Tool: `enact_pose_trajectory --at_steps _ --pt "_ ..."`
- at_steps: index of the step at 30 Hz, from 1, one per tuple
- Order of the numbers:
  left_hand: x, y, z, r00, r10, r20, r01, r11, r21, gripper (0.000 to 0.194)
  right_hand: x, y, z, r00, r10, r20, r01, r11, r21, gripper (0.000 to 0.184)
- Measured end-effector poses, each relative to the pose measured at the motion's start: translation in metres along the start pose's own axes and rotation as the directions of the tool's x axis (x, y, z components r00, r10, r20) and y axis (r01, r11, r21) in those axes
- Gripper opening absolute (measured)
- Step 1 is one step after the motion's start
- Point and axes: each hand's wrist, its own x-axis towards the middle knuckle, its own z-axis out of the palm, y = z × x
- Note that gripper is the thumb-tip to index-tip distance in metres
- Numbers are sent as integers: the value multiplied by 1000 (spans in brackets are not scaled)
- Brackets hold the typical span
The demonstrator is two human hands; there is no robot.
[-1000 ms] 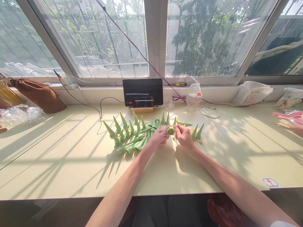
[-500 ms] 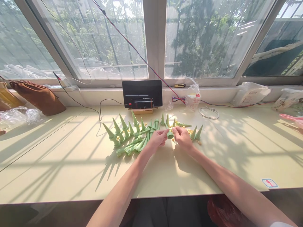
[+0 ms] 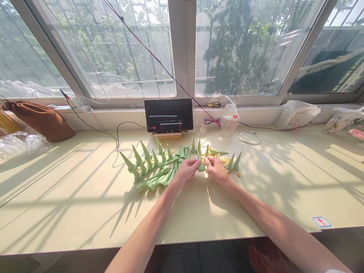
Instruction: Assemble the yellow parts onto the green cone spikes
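Observation:
My left hand (image 3: 188,169) is closed, pinching a green plastic watering spike (image 3: 201,167) between thumb and fingers. The spike points up and away, with its wide end low and towards me. Just right of it my right hand (image 3: 217,170) is closed in a pinch, fingertips close to the spike; whatever it grips is too small or hidden to make out. Left of my hands, several loose green spikes (image 3: 153,179) lie in a pile. Behind them a group of capped spikes (image 3: 138,156) stands points up. Small yellow pieces (image 3: 226,160) lie partly hidden behind my right hand.
Two green cones (image 3: 233,162) stand right of my right hand. Behind the spikes, a tablet (image 3: 168,110) and a phone (image 3: 170,126) rest on a small stand. A coiled cable (image 3: 248,137), a plastic bag (image 3: 229,119) and a brown pouch (image 3: 42,120) lie along the window side.
The held spike has turned from its wide end facing me to a more upright pose. Both hands stay close together; the whole view has shifted slightly.

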Motion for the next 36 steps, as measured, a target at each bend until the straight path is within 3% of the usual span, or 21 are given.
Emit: enact_pose_trajectory --at_steps 17,22,26,31,36 --pt "-2 -1 8 984 149 -102 -123 966 226 47 2 0 -3 996 85 20 -86 995 44 37" --pt "0 -4 9 966 215 -141 -155 925 348 42 0 -1 0 995 100 -25 -101 994 -37 32" --pt "0 -7 9 960 231 -159 -132 873 470 42 -8 -12 3 980 198 21 -197 979 -53 31" --pt "-1 -11 8 964 187 -190 -53 835 548 44 -15 -21 5 974 222 53 -218 973 -71 32" --pt "0 -12 9 948 246 -200 -86 806 585 43 -14 -19 5 969 241 56 -237 969 -71 35"
